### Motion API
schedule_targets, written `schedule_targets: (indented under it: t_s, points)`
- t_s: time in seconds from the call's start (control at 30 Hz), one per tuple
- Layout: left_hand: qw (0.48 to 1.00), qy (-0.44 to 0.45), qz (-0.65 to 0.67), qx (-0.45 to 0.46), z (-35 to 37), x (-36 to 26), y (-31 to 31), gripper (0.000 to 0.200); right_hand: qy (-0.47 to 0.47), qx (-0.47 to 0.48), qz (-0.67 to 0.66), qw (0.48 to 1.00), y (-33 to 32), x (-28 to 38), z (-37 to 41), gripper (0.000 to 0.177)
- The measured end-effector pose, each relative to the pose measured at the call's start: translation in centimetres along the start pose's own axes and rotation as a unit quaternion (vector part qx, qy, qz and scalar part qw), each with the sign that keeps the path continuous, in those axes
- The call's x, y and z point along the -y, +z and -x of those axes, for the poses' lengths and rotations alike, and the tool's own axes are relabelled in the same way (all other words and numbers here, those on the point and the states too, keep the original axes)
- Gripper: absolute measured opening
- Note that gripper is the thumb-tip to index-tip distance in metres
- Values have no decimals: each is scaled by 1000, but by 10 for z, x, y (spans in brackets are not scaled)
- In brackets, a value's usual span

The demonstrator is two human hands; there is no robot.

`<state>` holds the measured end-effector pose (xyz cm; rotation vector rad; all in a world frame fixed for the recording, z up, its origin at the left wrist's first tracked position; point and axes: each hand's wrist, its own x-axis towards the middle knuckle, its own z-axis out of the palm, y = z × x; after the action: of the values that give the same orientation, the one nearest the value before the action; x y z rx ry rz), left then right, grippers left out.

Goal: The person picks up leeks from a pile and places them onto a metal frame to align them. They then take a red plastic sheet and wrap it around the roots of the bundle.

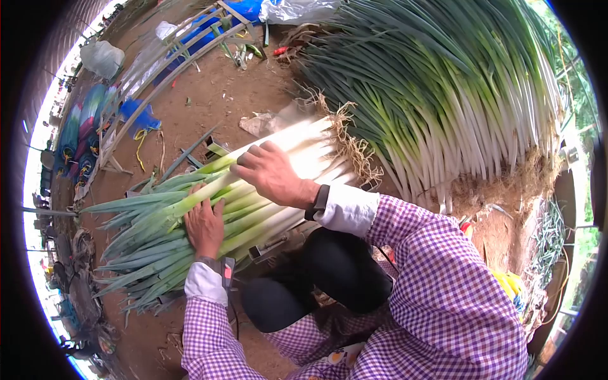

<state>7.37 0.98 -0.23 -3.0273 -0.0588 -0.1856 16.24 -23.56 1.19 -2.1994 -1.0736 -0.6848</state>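
A bundle of long green onions [247, 212] lies before my knees, its white ends and stringy roots to the upper right, its green leaves to the lower left. My right hand [272, 176] has its fingers curled over a thick green onion on top of the bundle, around its pale part. Further down toward the leaves, my left hand [206, 227] grips the same top stalk, with the thumb apart on the near side. The fingertips of both hands are partly hidden among the stalks. Part of a metal frame [258, 252] shows under the bundle.
A large heap of green onions [437, 95] fills the upper right, with roots toward the right edge. On the left are a bent frame [171, 66], a blue plastic piece [140, 116] and dark bundled items [82, 136]. Bare soil [218, 95] lies between. My black-covered knees [342, 269] are close below the bundle.
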Motion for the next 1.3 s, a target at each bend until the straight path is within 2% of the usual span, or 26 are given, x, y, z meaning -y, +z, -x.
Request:
schedule_targets:
  t_s: [0.13,0.33,0.67,0.93,1.07,1.1,1.13,1.17,1.23,1.27,1.3]
  points:
    - [1000,-7,19,15,-1,0,-1,58,6,-10,16,1000,-22,4,10,30]
    - [998,25,45,-37,-1,2,3,57,19,-43,24,999,-59,8,22,30]
    - [990,89,-42,-104,-2,13,14,55,51,-111,41,992,-107,18,46,29]
    - [986,93,6,-138,0,17,11,58,104,-136,40,984,-146,32,70,25]
    - [979,71,133,-139,10,8,1,60,161,-113,57,979,-168,33,91,25]
    - [965,107,179,-162,15,9,5,58,178,-109,55,976,-170,32,98,25]
    - [961,99,208,-153,20,-1,1,59,190,-96,48,976,-174,32,104,25]
    - [940,100,295,-138,30,-12,-6,66,199,-81,39,976,-179,34,109,25]
    - [879,-10,475,-39,54,-36,-38,79,207,-80,-2,975,-191,43,113,27]
    - [823,-4,568,-34,63,-45,-57,79,222,-49,-21,974,-193,44,117,27]
    - [814,-1,581,-30,74,-57,-100,75,237,-19,-35,971,-194,47,121,29]
